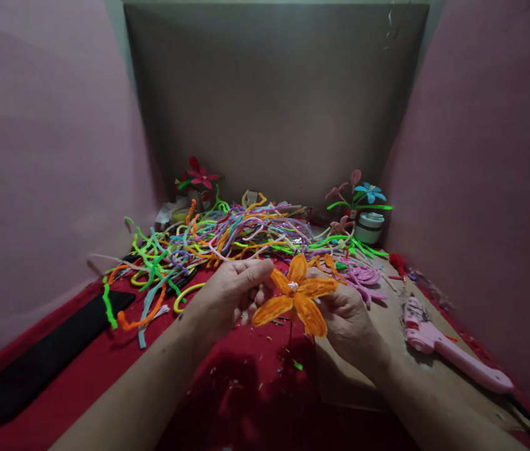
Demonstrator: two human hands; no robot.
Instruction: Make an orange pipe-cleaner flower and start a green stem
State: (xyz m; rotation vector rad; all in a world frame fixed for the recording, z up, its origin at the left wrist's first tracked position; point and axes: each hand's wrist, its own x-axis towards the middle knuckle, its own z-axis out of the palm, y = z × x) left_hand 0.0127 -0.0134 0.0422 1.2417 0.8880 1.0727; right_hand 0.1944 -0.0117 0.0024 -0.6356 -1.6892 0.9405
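An orange pipe-cleaner flower (300,295) with long petals and a small pale, bead-like centre faces me above the red cloth. At its upper left petal, my left hand (234,288) is closed, thumb and fingertips pinching the petal's tip. My right hand (352,316) is closed behind the flower's right side; the petals hide its fingertips and the exact grip. More orange pipe-cleaner loops (328,264) show just behind that hand.
A tangled heap of coloured pipe cleaners (241,232) spans the back. Pipe-cleaner flowers (203,177) and a white pot (369,227) stand beyond. On cardboard (354,382) at right lies a pink glue gun (453,357). A black flat strip (44,357) lies left on red cloth (241,407).
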